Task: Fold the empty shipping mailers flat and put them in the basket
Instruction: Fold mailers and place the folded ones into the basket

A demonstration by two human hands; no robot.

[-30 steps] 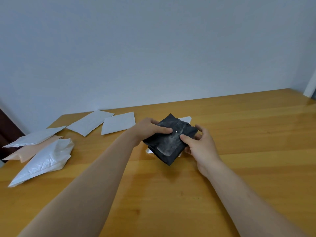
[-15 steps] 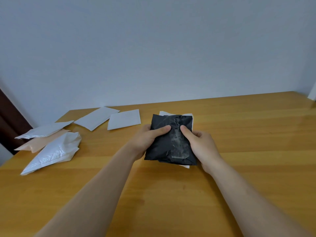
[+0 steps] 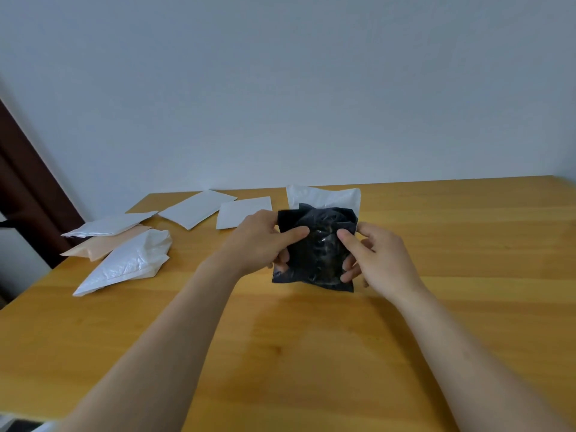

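Observation:
A folded black plastic mailer [image 3: 318, 247] is held up above the middle of the wooden table [image 3: 436, 307]. My left hand [image 3: 258, 241] grips its left edge, thumb on the front. My right hand [image 3: 377, 257] grips its right edge the same way, fingers curled behind. A folded white mailer [image 3: 321, 196] lies on the table right behind the black one, partly hidden by it. No basket is in view.
Two flat white mailers [image 3: 194, 208] [image 3: 241, 210] lie near the far edge. At the left edge lie a crumpled white mailer [image 3: 127, 263], a peach one [image 3: 103, 244] and another white one [image 3: 106, 226]. A dark brown door frame [image 3: 28, 188] stands at far left.
The black mailer turned from a diamond tilt to square, then both hands lifted it off the white mailer, which now shows behind it. It looks more crumpled now.

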